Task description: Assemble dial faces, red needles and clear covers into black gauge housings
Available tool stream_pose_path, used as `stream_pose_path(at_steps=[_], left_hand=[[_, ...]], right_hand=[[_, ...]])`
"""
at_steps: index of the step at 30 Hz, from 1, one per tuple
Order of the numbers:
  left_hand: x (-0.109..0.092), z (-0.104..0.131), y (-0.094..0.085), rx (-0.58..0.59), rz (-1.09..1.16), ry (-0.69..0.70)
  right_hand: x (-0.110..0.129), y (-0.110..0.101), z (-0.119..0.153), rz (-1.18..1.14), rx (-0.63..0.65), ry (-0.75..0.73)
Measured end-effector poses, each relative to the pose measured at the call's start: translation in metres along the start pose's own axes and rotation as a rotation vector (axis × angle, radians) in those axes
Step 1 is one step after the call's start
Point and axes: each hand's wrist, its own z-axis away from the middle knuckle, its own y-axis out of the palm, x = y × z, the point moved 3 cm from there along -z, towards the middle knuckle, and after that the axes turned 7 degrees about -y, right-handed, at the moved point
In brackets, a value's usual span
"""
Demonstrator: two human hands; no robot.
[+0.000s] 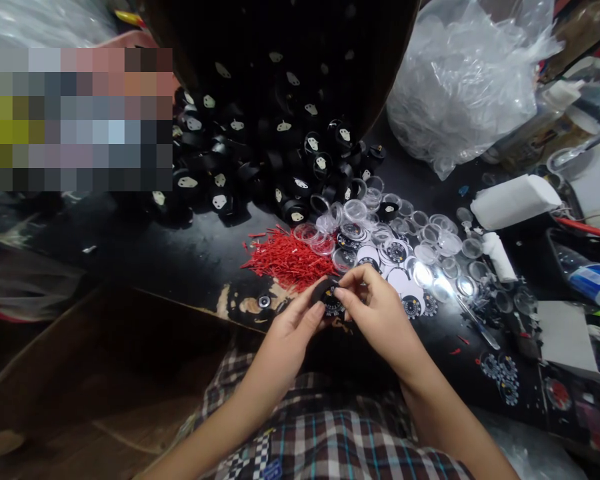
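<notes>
bare left hand (300,319) and bare right hand (373,303) angled inward, fingers gripping a round black dial piece (329,298), small red plastic pointers (290,257) just beyond

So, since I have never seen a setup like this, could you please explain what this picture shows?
There is no machine here: the work is done by a person's two bare hands. The single picture comes from a camera worn on the head, looking forward and down.

The left hand holds a round black part with a printed dial face. The right hand has its fingertips at that face; whether they pinch anything small is hard to tell.

On the dark table lie a pile of thin red pieces, clear round covers, pale discs and, farther back, many black cups with pale plates on them. A bulging plastic bag sits at the far right. The blocky patch at upper left is blurred out.
</notes>
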Motion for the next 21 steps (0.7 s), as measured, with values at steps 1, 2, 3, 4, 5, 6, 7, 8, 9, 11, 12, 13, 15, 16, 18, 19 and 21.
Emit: stream_pose_path(at_steps=[1, 2, 3, 4, 5, 6, 7, 8, 9, 11, 12, 13, 15, 16, 18, 19, 21], left_hand=[[0.001, 0.0, 0.0, 0.018, 0.003, -0.013], [0.001, 0.0, -0.001, 0.03, 0.007, -0.027], [0.001, 0.001, 0.0, 0.035, 0.018, -0.038], [0.001, 0.002, 0.0, 0.035, 0.035, -0.048], [0.002, 0.003, 0.0, 0.03, 0.056, -0.058], [0.003, 0.004, 0.0, 0.02, 0.073, -0.069], [0.004, 0.005, -0.001, 0.009, 0.081, -0.079], [0.006, 0.006, -0.002, -0.002, 0.08, -0.089], [0.008, 0.007, -0.004, -0.008, 0.067, -0.096], [0.012, 0.007, -0.011, -0.012, 0.025, -0.096], [0.013, 0.008, -0.014, -0.014, 0.001, -0.091], [0.014, 0.008, -0.019, -0.021, -0.018, -0.084], [0.013, 0.008, -0.026, -0.053, -0.033, -0.064], [0.01, 0.008, -0.028, -0.076, -0.026, -0.049], [0.003, 0.008, -0.029, -0.127, 0.021, -0.01], [-0.001, 0.008, -0.029, -0.155, 0.054, 0.006], [-0.009, 0.008, -0.028, -0.202, 0.122, 0.025]], right_hand=[[-0.001, 0.0, 0.0, -0.018, 0.008, 0.02], [-0.002, -0.001, 0.0, -0.001, 0.005, 0.02], [-0.002, -0.001, 0.0, 0.04, -0.008, 0.006], [-0.002, -0.002, 0.001, 0.087, -0.018, -0.013], [-0.002, -0.001, 0.002, 0.119, -0.014, -0.025], [-0.003, 0.0, 0.004, 0.13, 0.007, -0.025], [-0.003, 0.001, 0.007, 0.123, 0.039, -0.019], [-0.004, 0.003, 0.009, 0.108, 0.075, -0.012], [-0.005, 0.005, 0.012, 0.095, 0.106, -0.008], [-0.006, 0.007, 0.017, 0.09, 0.13, -0.015], [-0.006, 0.007, 0.018, 0.094, 0.136, -0.025], [-0.006, 0.007, 0.017, 0.099, 0.147, -0.036], [-0.005, 0.009, 0.011, 0.148, 0.167, -0.076], [-0.004, 0.01, 0.005, 0.213, 0.164, -0.108], [-0.003, 0.014, -0.011, 0.432, 0.14, -0.173], [-0.003, 0.017, -0.02, 0.568, 0.127, -0.197], [-0.004, 0.024, -0.035, 0.807, 0.129, -0.221]])
